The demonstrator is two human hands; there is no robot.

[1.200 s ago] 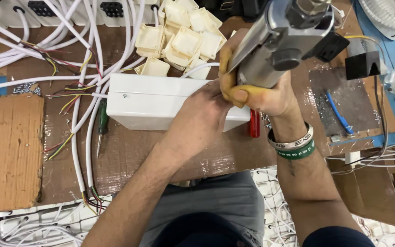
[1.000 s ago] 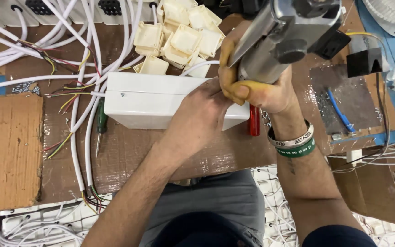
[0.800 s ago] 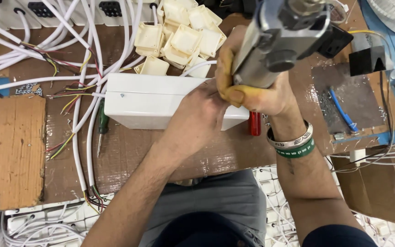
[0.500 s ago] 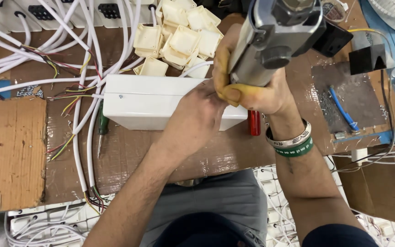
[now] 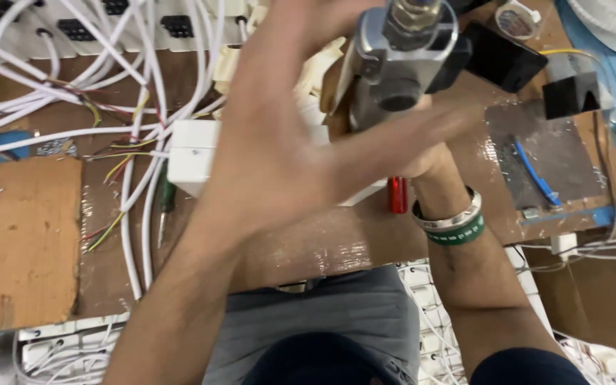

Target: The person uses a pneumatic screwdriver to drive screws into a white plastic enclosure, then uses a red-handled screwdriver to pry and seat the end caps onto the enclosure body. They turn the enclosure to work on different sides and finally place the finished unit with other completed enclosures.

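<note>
We are gripping the metal power screwdriver (image 5: 404,68) in our right hand (image 5: 422,153), fingers wrapped round it, above the white plastic box (image 5: 194,157) mid-bench. Our left hand (image 5: 286,142) is hovering over the box, fingers spread wide, holding nothing. Risk: unsteadied box shifting, bit slipping.

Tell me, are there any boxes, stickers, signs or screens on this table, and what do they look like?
White rectangular plastic box: middle of the brown table, partly behind the left hand.
Flat brown cardboard sheet: left edge of the table, plain.
Small round white-rimmed sticker roll: top right, too blurred to tell more.
No signs or screens show.
</note>
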